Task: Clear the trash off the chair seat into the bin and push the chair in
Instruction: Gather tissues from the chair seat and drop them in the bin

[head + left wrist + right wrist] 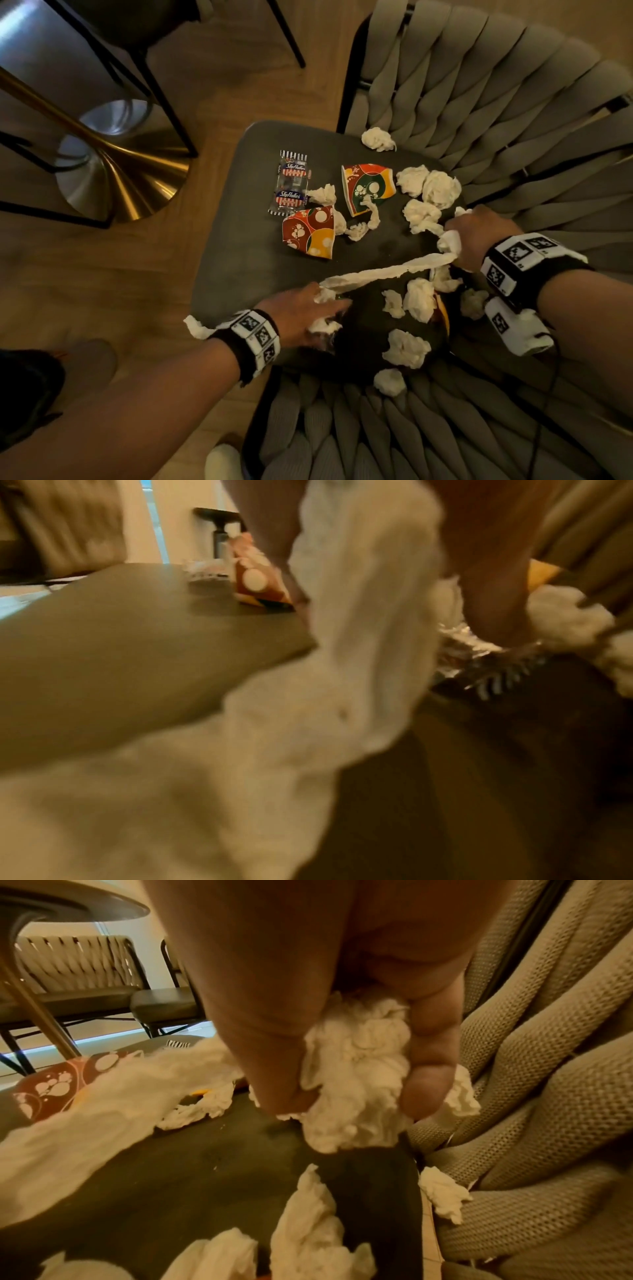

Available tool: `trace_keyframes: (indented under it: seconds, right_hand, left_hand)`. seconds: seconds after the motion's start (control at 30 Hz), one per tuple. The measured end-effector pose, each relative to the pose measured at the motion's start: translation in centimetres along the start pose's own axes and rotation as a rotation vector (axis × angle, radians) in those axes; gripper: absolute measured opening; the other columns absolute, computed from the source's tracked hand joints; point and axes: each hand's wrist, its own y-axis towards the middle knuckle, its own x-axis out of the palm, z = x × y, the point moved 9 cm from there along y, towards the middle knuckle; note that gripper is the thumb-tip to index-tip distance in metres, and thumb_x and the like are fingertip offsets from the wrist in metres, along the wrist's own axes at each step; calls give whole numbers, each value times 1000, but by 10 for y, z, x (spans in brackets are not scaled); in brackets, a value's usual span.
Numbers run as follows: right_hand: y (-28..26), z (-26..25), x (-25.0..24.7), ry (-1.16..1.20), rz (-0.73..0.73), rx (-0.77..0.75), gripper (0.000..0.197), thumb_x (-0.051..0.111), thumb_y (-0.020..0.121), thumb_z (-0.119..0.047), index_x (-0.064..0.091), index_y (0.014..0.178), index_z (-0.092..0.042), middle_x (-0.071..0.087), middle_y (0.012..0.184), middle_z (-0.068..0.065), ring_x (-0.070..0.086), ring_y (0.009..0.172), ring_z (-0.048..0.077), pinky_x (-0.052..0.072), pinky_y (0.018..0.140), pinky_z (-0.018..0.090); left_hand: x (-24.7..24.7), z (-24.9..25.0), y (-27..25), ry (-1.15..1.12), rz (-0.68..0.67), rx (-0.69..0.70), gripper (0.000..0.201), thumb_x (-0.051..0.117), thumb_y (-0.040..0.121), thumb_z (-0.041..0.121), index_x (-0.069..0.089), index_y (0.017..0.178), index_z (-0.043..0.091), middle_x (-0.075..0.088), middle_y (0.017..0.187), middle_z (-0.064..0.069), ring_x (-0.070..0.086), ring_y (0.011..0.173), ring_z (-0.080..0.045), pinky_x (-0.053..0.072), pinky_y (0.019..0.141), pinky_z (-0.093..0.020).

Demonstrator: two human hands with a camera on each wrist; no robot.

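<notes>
The dark grey chair seat [239,260] carries several crumpled white tissues [440,188], two flattened patterned paper cups [310,231] [368,186] and two cracker wrappers [291,183]. My right hand [479,236] grips a tissue wad [356,1074] at the seat's right edge. A long twisted tissue strip [387,272] stretches from it to my left hand [301,311], which holds its other end low at the seat's near edge. More tissue [359,615] trails past that wrist. Tissue lumps lie on a dark round shape [363,342] between my hands; what it is I cannot tell.
The chair's woven rope back [496,102] curves round the right and near sides of the seat. A gold table pedestal [137,171] and another chair's black legs [171,113] stand at the left on the wooden floor [85,274].
</notes>
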Motion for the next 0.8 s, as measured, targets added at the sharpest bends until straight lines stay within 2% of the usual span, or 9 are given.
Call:
trace_keyframes:
  seconds: [0.1,0.13,0.2,0.27,0.4,0.57,0.63,0.7,0.8]
  right_hand:
    - [1,-3,0,-17,8,-15,36,65,80,-32,59,114,-22,46,119,14,55,106,35,50,85,39]
    - [2,-4,0,-24,8,-25,38,64,79,-32,58,115,-22,46,118,14,55,106,34,50,86,39]
    - [1,-8,2,-31,2,-48,41,66,77,-32,57,116,-23,46,117,14,55,105,35,50,85,40]
    - [-2,-13,2,-18,3,-72,42,68,76,-33,57,115,-22,48,117,15,55,105,35,50,84,40]
    - [-28,-26,-11,36,35,-143,35,66,77,-36,61,108,-19,54,114,14,56,104,33,50,84,39]
    - [-97,-55,-58,94,75,-279,42,73,75,-30,64,113,-16,62,117,12,55,111,30,47,95,40]
    - [-130,-77,-77,93,87,-330,51,77,73,-28,61,119,-15,60,122,12,52,118,28,42,100,36]
    - [-160,-110,-93,103,98,-397,58,79,71,-29,58,124,-16,58,128,10,50,122,26,37,103,33]
    - [-206,-180,-113,116,106,-500,62,80,69,-28,57,125,-20,57,130,6,49,124,24,37,105,31]
  left_hand:
    - [18,6,17,92,-149,-47,105,83,65,34,10,139,52,11,152,-10,35,129,-38,46,98,-50]
    - [19,6,19,118,-144,-71,99,81,68,31,16,140,47,12,151,-12,37,128,-39,47,96,-51]
    - [16,9,20,129,-82,-89,68,69,80,28,33,136,36,23,146,-14,45,119,-38,50,90,-51]
    - [11,8,17,88,-56,-70,44,61,85,34,44,126,29,32,142,-12,52,112,-34,51,90,-47]
    - [-20,6,-9,-52,12,-35,52,69,78,36,46,125,30,44,131,-4,54,108,-24,48,90,-36]
    - [-88,-1,-102,-285,278,-26,55,81,67,25,57,117,24,53,114,-1,53,99,-18,47,83,-32]
    - [-105,-17,-151,-341,379,-52,53,83,62,25,57,107,34,55,104,7,54,91,-11,49,81,-32]
    - [-113,-34,-205,-358,486,-88,56,83,62,31,45,99,49,47,93,23,52,85,3,48,79,-21]
    - [-119,-59,-299,-438,714,-171,59,88,59,21,49,96,46,45,97,32,50,91,16,35,81,1]
